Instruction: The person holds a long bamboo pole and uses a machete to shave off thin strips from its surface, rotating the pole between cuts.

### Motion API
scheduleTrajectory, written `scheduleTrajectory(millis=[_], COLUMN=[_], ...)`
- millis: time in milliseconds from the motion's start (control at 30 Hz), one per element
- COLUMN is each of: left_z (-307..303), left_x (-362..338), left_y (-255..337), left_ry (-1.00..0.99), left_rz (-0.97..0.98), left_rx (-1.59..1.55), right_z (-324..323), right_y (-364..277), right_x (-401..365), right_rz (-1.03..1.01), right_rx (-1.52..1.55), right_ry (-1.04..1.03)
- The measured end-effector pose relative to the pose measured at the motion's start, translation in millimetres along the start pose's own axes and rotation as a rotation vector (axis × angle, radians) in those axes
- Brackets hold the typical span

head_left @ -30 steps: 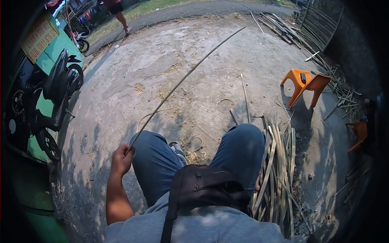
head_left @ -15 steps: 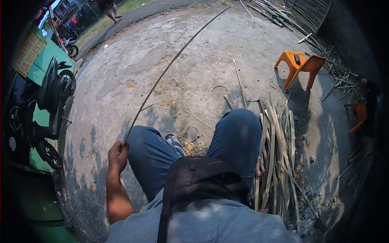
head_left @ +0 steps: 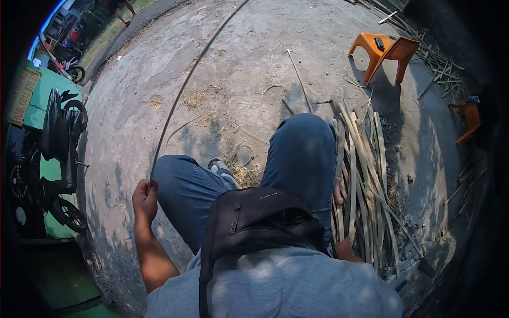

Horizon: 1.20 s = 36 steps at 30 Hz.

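My left hand [head_left: 145, 201] is closed around the lower end of a long, thin dark strip [head_left: 183, 87], which looks like split bamboo or cane. Rising beside my left knee, the strip bends away over the ground and runs out past the top of the view. Low at my right side, my right hand [head_left: 345, 249] sits against the near left edge of a pile of pale strips [head_left: 366, 159]. Its fingers are mostly hidden beside my leg and the bag [head_left: 265, 217] on my lap, so I cannot tell what it grips.
An orange plastic chair [head_left: 371, 53] with a small black object on it stands ahead to the right. Another orange chair [head_left: 467, 121] is farther right. More strips [head_left: 440, 69] lie behind them. Parked motorbikes [head_left: 63, 153] line the left side. A person's legs [head_left: 124, 13] show far off.
The strip in my left hand has swung leftward, and its far tip has left the view. My view has shifted, and more of my right hand shows beside the pile.
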State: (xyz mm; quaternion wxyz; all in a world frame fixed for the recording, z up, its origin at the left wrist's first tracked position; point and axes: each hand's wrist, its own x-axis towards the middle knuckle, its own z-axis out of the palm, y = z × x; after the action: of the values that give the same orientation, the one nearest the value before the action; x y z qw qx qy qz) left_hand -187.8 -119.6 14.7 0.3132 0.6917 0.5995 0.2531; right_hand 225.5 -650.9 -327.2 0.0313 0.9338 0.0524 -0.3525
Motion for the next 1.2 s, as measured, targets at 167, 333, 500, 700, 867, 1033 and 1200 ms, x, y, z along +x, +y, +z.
scheduleTrajectory(millis=[167,333,500,700,867,1033,1200], left_z=[2,-1,5,16,14,22,24], left_x=[-1,3,6,-2,-4,37,124], left_y=[-11,-10,-3,33,62,73,93], left_ry=[-0.021,-0.063,-0.074,-0.033,0.034,0.177,0.146], left_rz=[-0.001,-0.045,0.019,0.035,0.154,0.309,0.333], left_rx=[-0.024,-0.055,-0.042,0.099,0.245,0.287,0.319], right_z=[9,5,-8,-57,-74,-90,-132], right_y=[19,3,-69,-163,-184,-173,-178], right_x=[8,9,45,96,133,139,157], right_rz=[-0.109,-0.015,-0.304,-0.452,-0.284,-0.570,-0.443], right_rx=[0.044,0.049,0.204,0.047,0.051,0.057,0.805], right_ry=[0.165,0.251,0.521,0.546,0.072,0.259,0.190])
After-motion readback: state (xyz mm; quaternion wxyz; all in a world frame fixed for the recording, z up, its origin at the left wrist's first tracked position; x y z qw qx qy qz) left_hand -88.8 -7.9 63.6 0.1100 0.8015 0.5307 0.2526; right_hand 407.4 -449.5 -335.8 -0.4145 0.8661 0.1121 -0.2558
